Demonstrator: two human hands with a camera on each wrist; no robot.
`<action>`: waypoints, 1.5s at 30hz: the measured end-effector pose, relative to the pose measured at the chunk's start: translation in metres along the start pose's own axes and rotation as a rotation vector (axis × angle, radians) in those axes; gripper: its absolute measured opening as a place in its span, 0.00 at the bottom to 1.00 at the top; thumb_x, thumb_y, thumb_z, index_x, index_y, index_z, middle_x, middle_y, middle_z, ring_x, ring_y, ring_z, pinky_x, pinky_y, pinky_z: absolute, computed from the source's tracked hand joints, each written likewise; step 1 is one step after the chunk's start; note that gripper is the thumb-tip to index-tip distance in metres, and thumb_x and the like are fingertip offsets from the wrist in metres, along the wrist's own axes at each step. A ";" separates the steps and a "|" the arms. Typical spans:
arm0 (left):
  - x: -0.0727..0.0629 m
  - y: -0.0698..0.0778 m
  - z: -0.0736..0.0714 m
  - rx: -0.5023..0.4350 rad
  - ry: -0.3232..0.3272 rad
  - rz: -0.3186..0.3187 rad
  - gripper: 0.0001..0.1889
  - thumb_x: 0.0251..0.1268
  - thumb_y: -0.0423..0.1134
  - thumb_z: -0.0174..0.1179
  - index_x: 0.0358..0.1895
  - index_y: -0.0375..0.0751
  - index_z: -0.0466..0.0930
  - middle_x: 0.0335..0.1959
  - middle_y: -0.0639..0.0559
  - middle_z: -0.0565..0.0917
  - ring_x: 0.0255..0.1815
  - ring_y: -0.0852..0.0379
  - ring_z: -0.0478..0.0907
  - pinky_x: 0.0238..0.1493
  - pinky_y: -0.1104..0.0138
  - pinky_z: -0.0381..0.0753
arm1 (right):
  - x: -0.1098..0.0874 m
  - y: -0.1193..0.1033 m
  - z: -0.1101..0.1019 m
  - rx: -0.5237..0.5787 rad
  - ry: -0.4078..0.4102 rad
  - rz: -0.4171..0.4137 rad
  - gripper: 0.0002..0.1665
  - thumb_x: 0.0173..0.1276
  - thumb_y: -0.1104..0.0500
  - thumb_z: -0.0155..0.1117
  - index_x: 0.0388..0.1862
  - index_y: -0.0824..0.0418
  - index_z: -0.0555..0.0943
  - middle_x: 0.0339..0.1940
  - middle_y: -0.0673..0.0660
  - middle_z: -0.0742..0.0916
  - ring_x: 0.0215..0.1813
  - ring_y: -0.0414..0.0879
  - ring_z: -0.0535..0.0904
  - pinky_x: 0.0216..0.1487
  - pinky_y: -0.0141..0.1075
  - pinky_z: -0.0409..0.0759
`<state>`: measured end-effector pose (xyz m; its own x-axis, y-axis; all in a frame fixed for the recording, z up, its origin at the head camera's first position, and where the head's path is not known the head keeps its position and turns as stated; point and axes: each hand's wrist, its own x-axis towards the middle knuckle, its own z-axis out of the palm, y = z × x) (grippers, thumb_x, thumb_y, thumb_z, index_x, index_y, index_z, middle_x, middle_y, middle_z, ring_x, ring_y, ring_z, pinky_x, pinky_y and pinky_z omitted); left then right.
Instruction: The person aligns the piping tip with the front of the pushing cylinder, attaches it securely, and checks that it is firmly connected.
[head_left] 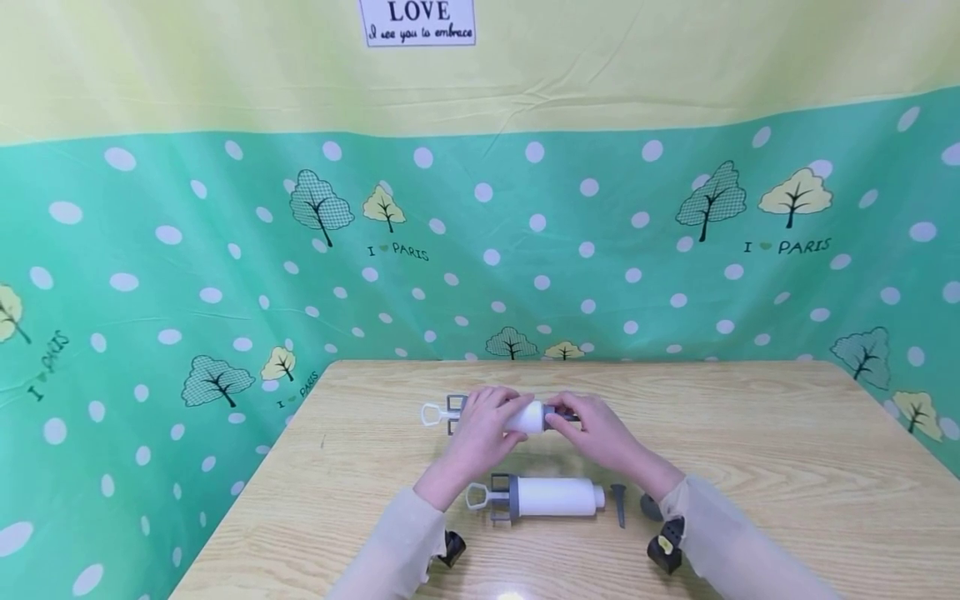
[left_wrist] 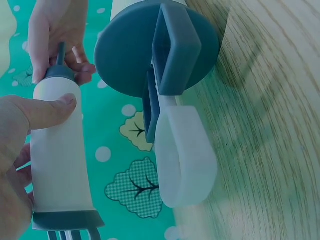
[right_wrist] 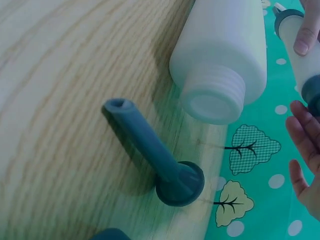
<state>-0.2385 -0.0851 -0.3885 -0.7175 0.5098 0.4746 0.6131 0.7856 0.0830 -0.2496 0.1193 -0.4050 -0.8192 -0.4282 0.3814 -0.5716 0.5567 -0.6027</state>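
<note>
A green and cream cloth [head_left: 585, 250], printed with trees and dots, hangs behind the work area. In front of it stands a wood-grain table [head_left: 360, 475]. A white tube [head_left: 525, 417] with a looped white plunger handle is in the person's hands, lying sideways beyond a second tube [head_left: 557, 497]. The second tube rests on the table, handle to the left, its threaded neck exposed to the right. The left hand [head_left: 486, 425] is wrapped around the held tube's barrel, thumb laid along its side. The right hand [head_left: 596, 429] is at that tube's opposite end, its fingers pinching the grey cap [left_wrist: 60, 72], from which a narrow spout projects; exact thumb contact cannot be determined. A dark round piece [head_left: 651, 507], partly hidden by the right sleeve, sits on the table. Just beside the second tube's neck, a loose grey nozzle [head_left: 619, 504] lies on its side, flared base toward the cloth.
</note>
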 end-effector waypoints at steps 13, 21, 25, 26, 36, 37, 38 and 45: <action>-0.002 -0.001 0.002 -0.002 -0.001 0.000 0.29 0.45 0.45 0.68 0.57 0.50 0.74 0.48 0.54 0.79 0.50 0.56 0.73 0.57 0.60 0.67 | 0.001 -0.001 0.003 -0.111 0.018 0.046 0.19 0.68 0.43 0.48 0.43 0.53 0.79 0.30 0.40 0.82 0.33 0.34 0.75 0.53 0.47 0.69; -0.003 -0.005 0.004 -0.012 -0.005 -0.021 0.30 0.44 0.44 0.69 0.57 0.50 0.74 0.49 0.54 0.79 0.50 0.55 0.73 0.56 0.59 0.67 | 0.000 0.000 0.004 -0.152 0.078 -0.072 0.30 0.49 0.51 0.72 0.50 0.57 0.74 0.43 0.48 0.81 0.43 0.41 0.77 0.53 0.47 0.67; -0.003 -0.006 0.004 -0.020 0.011 -0.012 0.30 0.44 0.44 0.69 0.56 0.49 0.75 0.48 0.54 0.79 0.49 0.55 0.73 0.55 0.59 0.68 | 0.000 0.000 0.005 -0.134 0.103 -0.115 0.29 0.47 0.55 0.73 0.48 0.58 0.74 0.42 0.48 0.81 0.42 0.42 0.77 0.55 0.49 0.66; -0.003 -0.006 0.004 -0.022 0.010 -0.013 0.30 0.44 0.44 0.69 0.56 0.49 0.75 0.48 0.54 0.79 0.49 0.55 0.73 0.55 0.60 0.68 | 0.000 0.000 0.005 -0.126 0.108 -0.122 0.28 0.47 0.56 0.73 0.48 0.58 0.74 0.42 0.48 0.81 0.42 0.42 0.77 0.55 0.49 0.66; -0.003 -0.003 0.001 -0.025 0.000 -0.015 0.29 0.45 0.44 0.68 0.56 0.49 0.74 0.48 0.53 0.79 0.49 0.55 0.73 0.54 0.61 0.67 | -0.002 -0.001 0.006 -0.109 0.115 -0.138 0.21 0.52 0.55 0.70 0.44 0.54 0.75 0.39 0.44 0.81 0.41 0.39 0.78 0.56 0.47 0.66; -0.003 -0.003 0.001 -0.025 0.000 -0.015 0.29 0.46 0.44 0.68 0.56 0.49 0.74 0.48 0.53 0.79 0.49 0.55 0.73 0.53 0.61 0.67 | -0.002 -0.001 0.006 -0.111 0.113 -0.130 0.20 0.54 0.54 0.69 0.45 0.53 0.75 0.39 0.44 0.82 0.41 0.39 0.78 0.56 0.47 0.66; -0.003 -0.003 0.001 -0.025 0.000 -0.014 0.29 0.46 0.44 0.68 0.57 0.49 0.74 0.48 0.53 0.79 0.49 0.55 0.73 0.54 0.61 0.67 | -0.002 -0.002 0.005 -0.113 0.111 -0.121 0.19 0.55 0.53 0.67 0.45 0.53 0.75 0.39 0.44 0.82 0.41 0.39 0.78 0.56 0.47 0.66; -0.003 -0.001 0.001 -0.014 0.006 0.002 0.29 0.45 0.44 0.69 0.56 0.49 0.74 0.48 0.53 0.79 0.49 0.55 0.73 0.53 0.61 0.68 | -0.004 -0.004 0.003 -0.136 0.076 -0.065 0.16 0.62 0.47 0.60 0.45 0.52 0.76 0.35 0.43 0.83 0.39 0.37 0.77 0.56 0.47 0.66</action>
<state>-0.2376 -0.0872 -0.3906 -0.7140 0.5094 0.4803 0.6195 0.7793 0.0943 -0.2438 0.1169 -0.4061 -0.7784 -0.4145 0.4715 -0.6204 0.6227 -0.4768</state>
